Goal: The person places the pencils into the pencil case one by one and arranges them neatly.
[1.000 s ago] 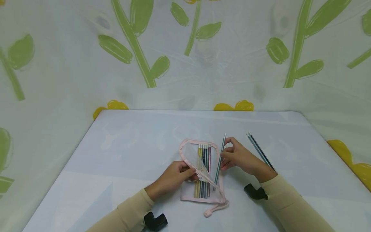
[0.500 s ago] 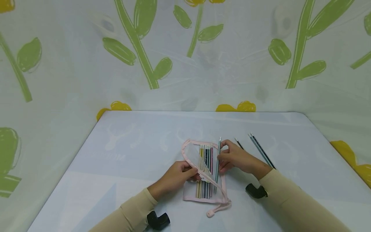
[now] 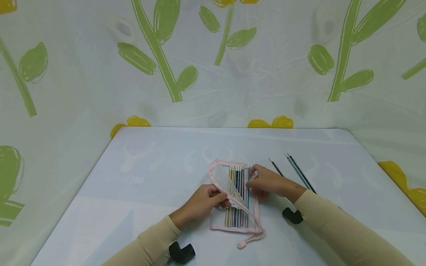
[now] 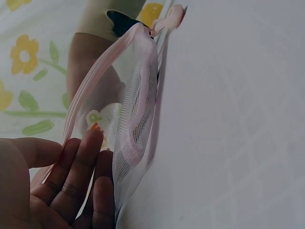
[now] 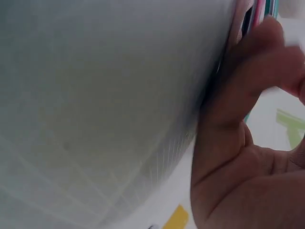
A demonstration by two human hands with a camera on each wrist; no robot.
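1. One pale tabletop (image 3: 159,162) is bearing everything.
2. Mesh pouch (image 3: 217,222) is lying near mid-tabletop, pencils (image 3: 236,178) lining up inside.
3. Left hand (image 3: 203,201): grip is pinching pink edge (image 4: 96,67), lifting it.
4. Right hand (image 3: 271,183) is curling at teal pencil (image 3: 247,197); can't tell whether grip is clamping.
5. Loading seems in hand; next move is probably calling for release, then loose pencils (image 3: 301,172).

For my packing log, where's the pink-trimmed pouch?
In the head view, below and right of centre, the pink-trimmed pouch lies on the table between left hand and right hand.
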